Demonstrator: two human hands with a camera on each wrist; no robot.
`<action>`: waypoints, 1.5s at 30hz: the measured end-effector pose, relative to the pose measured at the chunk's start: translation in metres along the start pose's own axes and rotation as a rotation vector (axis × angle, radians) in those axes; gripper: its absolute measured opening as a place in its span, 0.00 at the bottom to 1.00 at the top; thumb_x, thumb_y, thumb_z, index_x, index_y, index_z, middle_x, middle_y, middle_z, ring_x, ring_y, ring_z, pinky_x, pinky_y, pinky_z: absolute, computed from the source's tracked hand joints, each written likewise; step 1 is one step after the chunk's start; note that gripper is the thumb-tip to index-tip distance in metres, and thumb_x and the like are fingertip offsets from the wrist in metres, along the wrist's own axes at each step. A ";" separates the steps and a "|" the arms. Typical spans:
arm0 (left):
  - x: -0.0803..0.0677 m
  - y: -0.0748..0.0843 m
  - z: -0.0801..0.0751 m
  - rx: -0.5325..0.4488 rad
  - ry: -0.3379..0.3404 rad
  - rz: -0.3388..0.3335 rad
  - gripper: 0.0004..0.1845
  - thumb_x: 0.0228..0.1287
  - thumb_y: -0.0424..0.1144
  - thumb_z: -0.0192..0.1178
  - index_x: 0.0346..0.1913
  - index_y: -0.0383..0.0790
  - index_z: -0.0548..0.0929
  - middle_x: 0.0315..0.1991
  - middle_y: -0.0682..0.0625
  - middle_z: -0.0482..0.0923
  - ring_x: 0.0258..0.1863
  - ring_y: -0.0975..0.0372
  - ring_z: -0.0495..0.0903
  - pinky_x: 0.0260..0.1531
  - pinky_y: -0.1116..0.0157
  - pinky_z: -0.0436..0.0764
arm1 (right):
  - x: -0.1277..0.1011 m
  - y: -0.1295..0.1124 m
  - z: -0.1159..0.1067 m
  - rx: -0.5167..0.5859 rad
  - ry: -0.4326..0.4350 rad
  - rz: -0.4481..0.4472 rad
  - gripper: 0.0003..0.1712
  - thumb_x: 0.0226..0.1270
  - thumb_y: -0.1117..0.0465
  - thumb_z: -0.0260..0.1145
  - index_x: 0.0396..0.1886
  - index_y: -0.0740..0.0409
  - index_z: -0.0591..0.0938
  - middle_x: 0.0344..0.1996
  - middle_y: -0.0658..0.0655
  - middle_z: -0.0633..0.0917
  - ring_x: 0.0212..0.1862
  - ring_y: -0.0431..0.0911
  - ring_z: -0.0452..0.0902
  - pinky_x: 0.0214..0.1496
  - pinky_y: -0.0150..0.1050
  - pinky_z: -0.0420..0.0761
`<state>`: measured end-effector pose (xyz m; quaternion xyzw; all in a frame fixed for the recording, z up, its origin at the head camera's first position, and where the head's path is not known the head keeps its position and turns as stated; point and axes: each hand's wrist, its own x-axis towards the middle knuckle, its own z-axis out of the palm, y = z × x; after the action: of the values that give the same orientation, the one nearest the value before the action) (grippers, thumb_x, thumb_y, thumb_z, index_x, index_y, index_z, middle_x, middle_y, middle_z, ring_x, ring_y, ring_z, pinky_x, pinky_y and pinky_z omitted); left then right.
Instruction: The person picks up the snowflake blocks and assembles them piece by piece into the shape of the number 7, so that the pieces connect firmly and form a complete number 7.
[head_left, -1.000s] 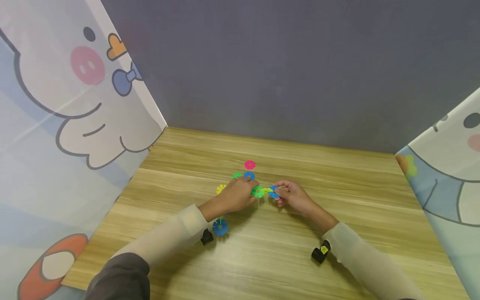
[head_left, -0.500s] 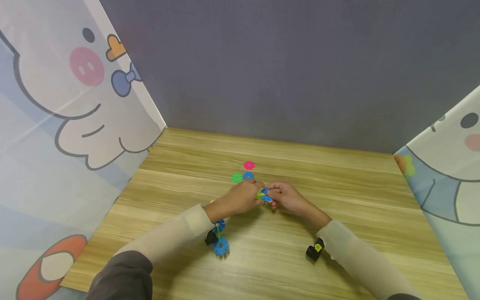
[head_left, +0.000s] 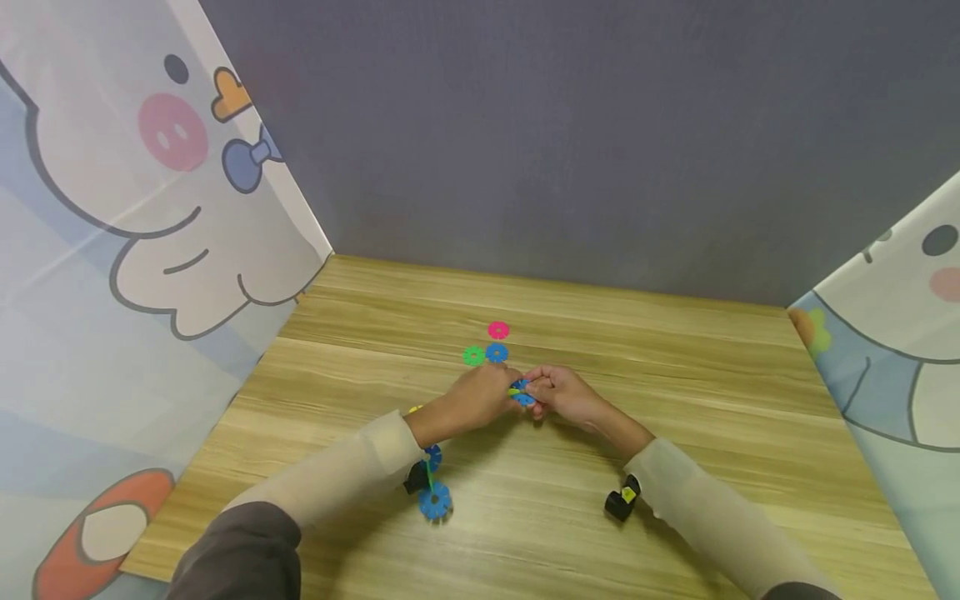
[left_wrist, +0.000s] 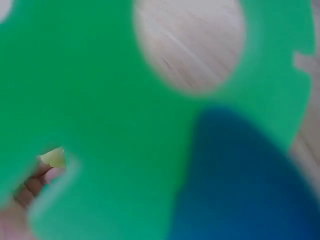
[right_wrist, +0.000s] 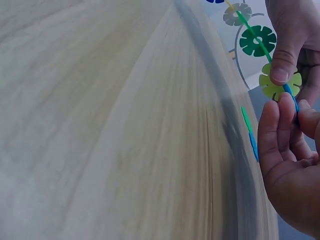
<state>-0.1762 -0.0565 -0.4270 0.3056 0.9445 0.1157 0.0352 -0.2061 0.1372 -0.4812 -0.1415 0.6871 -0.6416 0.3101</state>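
Left wrist view blocked by blurred green disc [left_wrist: 100, 125]; both hands (left [head_left: 480, 396], right [head_left: 566, 392]) pinch disc chain [head_left: 520, 392].

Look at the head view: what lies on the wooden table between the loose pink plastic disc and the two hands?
A green slotted plastic disc and a blue one lie side by side between the pink disc and the hands, left hand, right hand.

- The left hand [head_left: 480, 396] and right hand [head_left: 566, 392] meet over the wooden bench [head_left: 675, 433], pinching a small blue plastic notched disc [head_left: 521, 392] between them.
- A chain of blue discs [head_left: 433, 492] hangs by the left sleeve.
- Behind the hands lie loose pink [head_left: 498, 331], green [head_left: 473, 356] and blue [head_left: 496, 352] discs.
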 end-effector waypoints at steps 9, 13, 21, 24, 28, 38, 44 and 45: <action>-0.007 -0.008 -0.001 0.014 -0.013 -0.053 0.17 0.57 0.50 0.68 0.46 0.47 0.84 0.38 0.55 0.85 0.41 0.63 0.82 0.34 0.69 0.83 | 0.008 -0.005 0.005 -0.066 0.000 0.026 0.17 0.71 0.63 0.58 0.52 0.71 0.71 0.25 0.51 0.83 0.24 0.38 0.78 0.30 0.34 0.83; -0.011 -0.013 -0.004 0.004 -0.018 -0.073 0.15 0.57 0.49 0.68 0.42 0.44 0.84 0.35 0.54 0.84 0.37 0.64 0.82 0.31 0.70 0.81 | 0.016 -0.008 0.000 -0.126 0.028 0.041 0.17 0.73 0.59 0.57 0.51 0.69 0.73 0.26 0.53 0.82 0.26 0.40 0.77 0.31 0.35 0.83; -0.017 -0.019 -0.005 0.019 -0.012 -0.057 0.14 0.57 0.47 0.69 0.40 0.42 0.83 0.30 0.55 0.81 0.29 0.68 0.78 0.25 0.74 0.75 | 0.040 -0.021 -0.011 -0.407 0.186 -0.080 0.15 0.70 0.56 0.60 0.48 0.63 0.79 0.31 0.59 0.83 0.26 0.44 0.76 0.29 0.35 0.80; -0.018 -0.020 -0.005 0.013 -0.012 -0.055 0.15 0.57 0.47 0.68 0.42 0.42 0.84 0.32 0.54 0.83 0.30 0.68 0.79 0.26 0.74 0.77 | 0.051 -0.024 -0.010 -0.590 0.223 -0.146 0.13 0.69 0.56 0.62 0.46 0.58 0.81 0.34 0.56 0.84 0.31 0.44 0.78 0.33 0.36 0.80; -0.019 -0.021 -0.006 0.003 -0.014 -0.054 0.15 0.57 0.47 0.68 0.42 0.41 0.84 0.31 0.54 0.83 0.32 0.67 0.81 0.28 0.74 0.80 | 0.065 -0.027 -0.005 -0.774 0.216 -0.203 0.11 0.67 0.58 0.63 0.45 0.58 0.83 0.36 0.53 0.85 0.38 0.43 0.79 0.40 0.36 0.80; -0.022 -0.025 -0.008 -0.037 -0.023 -0.077 0.11 0.57 0.47 0.68 0.36 0.45 0.82 0.25 0.58 0.78 0.27 0.68 0.78 0.23 0.73 0.76 | 0.090 -0.031 0.014 -1.063 0.167 -0.256 0.15 0.65 0.55 0.65 0.48 0.55 0.84 0.26 0.48 0.81 0.27 0.38 0.71 0.30 0.32 0.73; -0.026 -0.027 -0.010 -0.060 -0.014 -0.094 0.11 0.57 0.47 0.68 0.34 0.45 0.81 0.25 0.57 0.79 0.29 0.67 0.81 0.23 0.75 0.76 | 0.098 -0.030 0.022 -1.166 0.161 -0.259 0.22 0.65 0.49 0.65 0.57 0.50 0.81 0.40 0.50 0.87 0.36 0.42 0.80 0.42 0.40 0.81; -0.026 -0.028 -0.010 -0.062 -0.014 -0.097 0.10 0.57 0.47 0.68 0.34 0.45 0.81 0.26 0.57 0.79 0.29 0.66 0.81 0.23 0.75 0.76 | 0.100 -0.029 0.023 -1.187 0.162 -0.254 0.23 0.65 0.48 0.65 0.58 0.49 0.80 0.44 0.50 0.87 0.41 0.44 0.81 0.46 0.42 0.82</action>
<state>-0.1722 -0.0958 -0.4241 0.2591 0.9539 0.1407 0.0568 -0.2747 0.0563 -0.4769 -0.3217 0.9264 -0.1900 0.0463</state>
